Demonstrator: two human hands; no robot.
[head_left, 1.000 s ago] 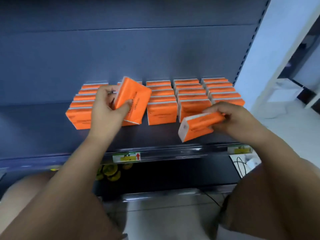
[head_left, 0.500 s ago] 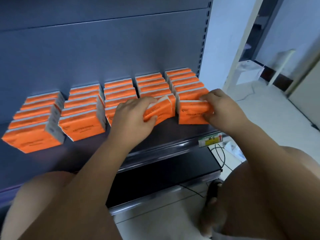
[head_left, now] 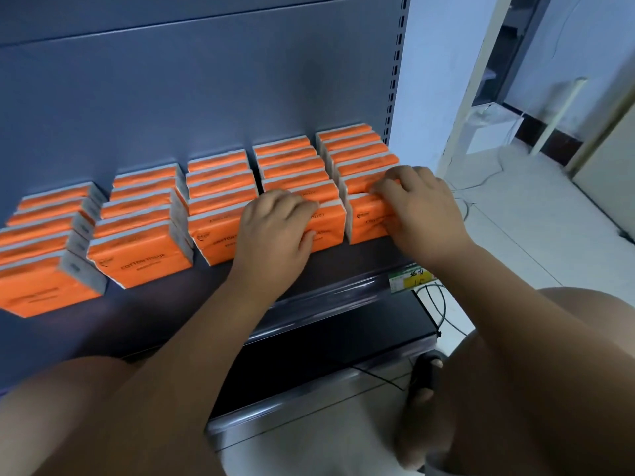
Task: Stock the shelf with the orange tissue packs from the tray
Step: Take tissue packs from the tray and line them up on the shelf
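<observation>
On the shelf [head_left: 343,266] at 12 o'clock, the left hand [head_left: 275,231] and right hand [head_left: 421,207] each curl over a front orange tissue pack [head_left: 364,219]; judged light, soft, compressible, so grip across broad faces.

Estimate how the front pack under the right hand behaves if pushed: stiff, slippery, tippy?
Likely light, squashy: it's a wrapped tissue pack, held by the right hand alone. Stands on a narrow edge, so may tip forward; row behind braces it. Probably slides on the smooth shelf.
</observation>
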